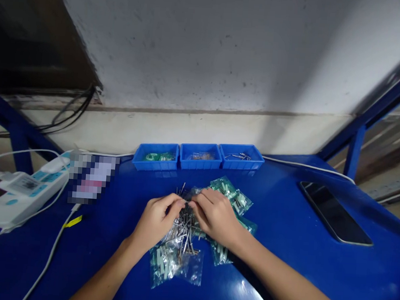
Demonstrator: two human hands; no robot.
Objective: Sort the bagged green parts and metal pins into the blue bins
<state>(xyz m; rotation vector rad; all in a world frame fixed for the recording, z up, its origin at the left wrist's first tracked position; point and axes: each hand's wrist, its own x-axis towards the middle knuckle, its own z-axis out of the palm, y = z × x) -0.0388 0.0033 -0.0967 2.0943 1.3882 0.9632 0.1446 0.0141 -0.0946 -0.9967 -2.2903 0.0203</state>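
Blue table, three bins of small parts (left hand, right hand pinching something indistinct)

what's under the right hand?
Green-tinted plastic packets with pale pieces inside poke out past the far and near edges of the right hand; thin metal rods lie to its left. Anything directly beneath is covered.

2 slim forearms, bare to both wrists
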